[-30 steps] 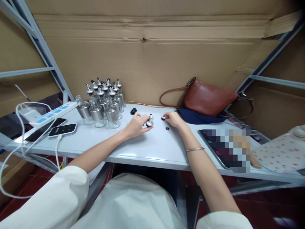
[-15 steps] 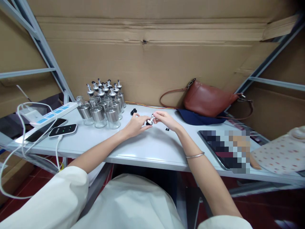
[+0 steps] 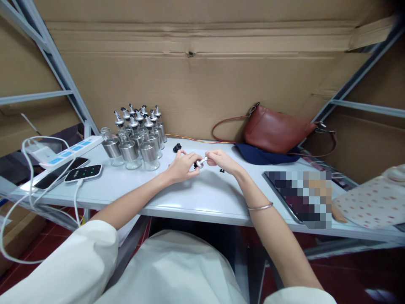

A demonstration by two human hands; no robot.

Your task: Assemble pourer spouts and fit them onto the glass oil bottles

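Above the table, my left hand (image 3: 183, 167) is closed round the black base of a silver pourer spout (image 3: 201, 162), which lies nearly sideways. At the spout's narrow tip, the fingers of my right hand (image 3: 218, 159) are pinched; any small piece inside them is hidden. Several black parts (image 3: 177, 147) sit in a small heap behind my left hand. Tiny black pieces (image 3: 222, 170) lie beneath my right wrist. To the left stand several glass bottles with steel bands; the front bottle (image 3: 149, 155) has no spout, while those behind carry silver pourers (image 3: 133, 121).
A white power strip (image 3: 74, 151), a dark phone (image 3: 60, 173) and a cabled black device (image 3: 84, 173) lie at the left. A brown handbag (image 3: 276, 131) rests on dark blue cloth (image 3: 262, 157) at the back right. A blurred-out flat item (image 3: 300, 200) is at the right, beside a dotted pouch (image 3: 373, 200).
The spout has tipped from fairly upright to nearly sideways, its tip toward my right hand. My right fingers have curled in more tightly at the tip. The bottles stay put.
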